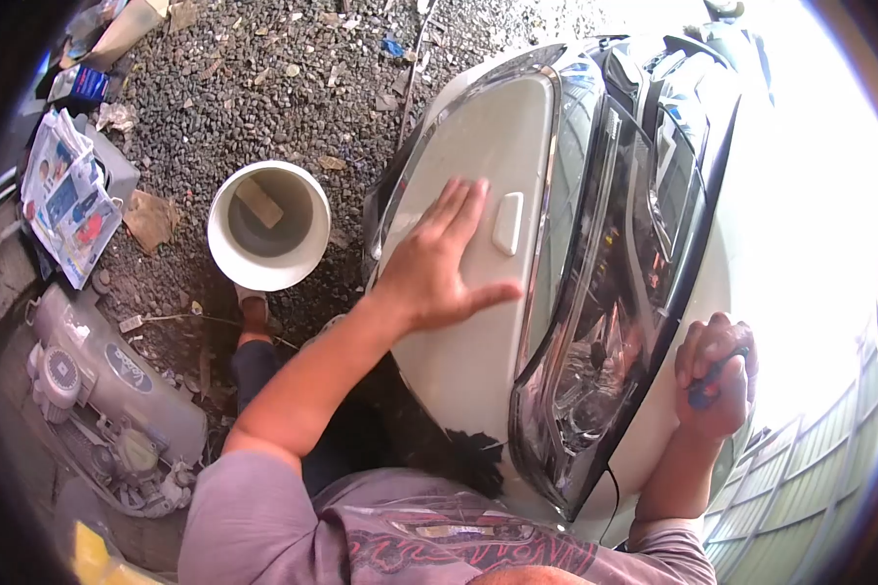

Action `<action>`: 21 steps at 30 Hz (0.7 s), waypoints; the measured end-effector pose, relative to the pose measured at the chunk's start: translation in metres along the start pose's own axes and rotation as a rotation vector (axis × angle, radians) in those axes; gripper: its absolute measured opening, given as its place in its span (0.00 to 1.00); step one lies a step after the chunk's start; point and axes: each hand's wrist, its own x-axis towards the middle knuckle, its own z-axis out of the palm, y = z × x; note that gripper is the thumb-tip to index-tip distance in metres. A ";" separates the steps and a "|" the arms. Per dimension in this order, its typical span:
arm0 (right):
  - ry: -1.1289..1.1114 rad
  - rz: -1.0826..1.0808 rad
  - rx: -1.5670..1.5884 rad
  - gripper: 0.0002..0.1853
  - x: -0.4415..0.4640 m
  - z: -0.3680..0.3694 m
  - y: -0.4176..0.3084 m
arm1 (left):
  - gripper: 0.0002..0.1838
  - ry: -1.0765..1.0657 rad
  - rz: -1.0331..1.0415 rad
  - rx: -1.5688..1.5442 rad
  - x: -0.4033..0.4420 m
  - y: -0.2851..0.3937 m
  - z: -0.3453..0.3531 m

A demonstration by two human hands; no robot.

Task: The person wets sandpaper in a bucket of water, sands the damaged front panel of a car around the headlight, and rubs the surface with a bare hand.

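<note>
My left hand (434, 278) lies palm down on or just over the pale panel (463, 380) of a car, fingers stretched out and thumb pointing right. A pale handle-like piece (507, 223) sits on the panel just right of its fingers. Further right, my right hand (717, 375) is closed around a small dark blue object (720, 378), held by the car's bright, overexposed side. Between the hands run dark glass (605, 322) and shiny trim, with reflections on them. Whether my left palm touches the panel is hard to tell.
A white bucket (219, 255) with a brown block (259, 202) in it stands on gravel (273, 88). A grey compressor-like machine (117, 366) lies at the lower left. Newspaper (68, 195) and a cardboard piece (151, 219) are at the left. A thin dark cable hangs by the car's lower edge.
</note>
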 end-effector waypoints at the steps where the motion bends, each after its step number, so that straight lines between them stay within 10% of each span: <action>1: -0.001 0.006 0.000 0.13 0.001 0.000 0.001 | 0.74 0.048 -0.002 -0.055 0.024 -0.002 0.001; 6: -0.093 0.004 -0.082 0.16 0.002 -0.006 -0.002 | 0.80 0.074 -0.108 -0.222 0.157 -0.024 -0.002; 13: 0.008 0.029 0.032 0.14 0.002 0.001 -0.002 | 0.80 -0.055 -0.115 -0.127 0.041 -0.013 -0.007; 21: 0.012 -0.005 0.032 0.14 0.003 -0.003 0.001 | 0.74 0.049 -0.160 -0.226 0.113 -0.038 0.000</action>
